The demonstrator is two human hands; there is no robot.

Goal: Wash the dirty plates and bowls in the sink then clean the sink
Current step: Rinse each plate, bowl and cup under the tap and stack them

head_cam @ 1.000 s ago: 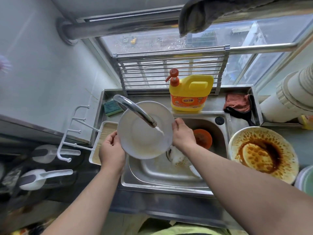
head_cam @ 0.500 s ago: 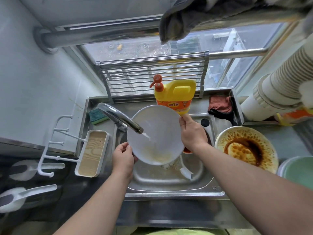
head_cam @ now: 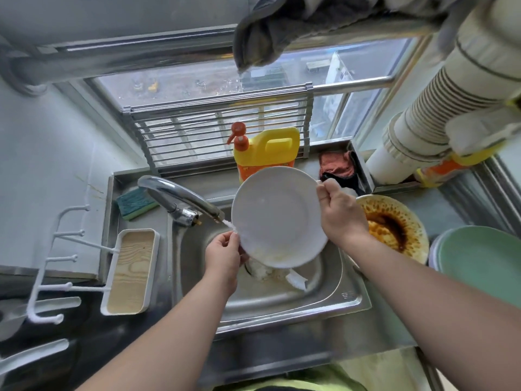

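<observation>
A white plate (head_cam: 277,215) is held tilted over the steel sink (head_cam: 324,294), with yellowish residue along its lower rim. My left hand (head_cam: 224,255) grips its lower left edge, right where the faucet (head_cam: 180,198) stream hits. My right hand (head_cam: 339,213) grips the plate's right rim. Under the plate, white food scraps (head_cam: 270,273) lie around the drain. A dirty plate (head_cam: 394,227) smeared with brown sauce sits on the counter to the right, partly behind my right wrist.
A yellow detergent bottle (head_cam: 267,148) stands behind the sink beside a green sponge (head_cam: 135,203) and a red cloth (head_cam: 337,165). Green plates (head_cam: 479,263) are stacked at the right. A white rack with a wooden tray (head_cam: 131,275) sits left. A metal drying rack (head_cam: 220,128) leans against the window.
The plate has moved right and up, out from under the faucet, so the water now hits its left edge. My left hand shifted from the plate's left side to its lower edge.
</observation>
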